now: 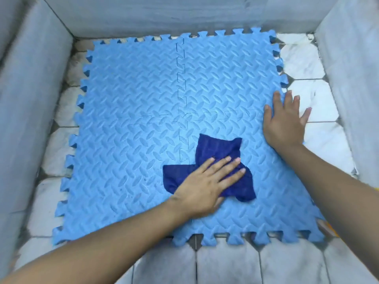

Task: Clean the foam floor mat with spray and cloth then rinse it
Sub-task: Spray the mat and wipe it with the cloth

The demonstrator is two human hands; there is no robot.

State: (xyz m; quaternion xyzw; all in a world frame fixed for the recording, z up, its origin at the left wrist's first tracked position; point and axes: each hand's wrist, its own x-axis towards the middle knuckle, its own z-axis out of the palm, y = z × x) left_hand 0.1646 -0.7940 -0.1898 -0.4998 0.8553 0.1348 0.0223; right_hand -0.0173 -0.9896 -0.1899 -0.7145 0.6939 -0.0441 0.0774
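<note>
Two flat, released hands: the cloth is pressed by the left hand at 6 o'clock, the foam mat edge by the right hand at 3 o'clock

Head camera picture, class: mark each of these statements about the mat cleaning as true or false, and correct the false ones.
1. The left hand presses flat on a dark blue cloth. True.
2. The right hand holds a spray bottle. False: it rests with spread fingers on the right edge of the foam mat, holding nothing.
3. The mat is made of interlocking light blue pieces with toothed edges. True.
4. The cloth lies on the tiled floor beside the mat. False: it lies on the mat, in its near half.
5. The mat is rolled up. False: it lies spread flat on the floor.
</note>
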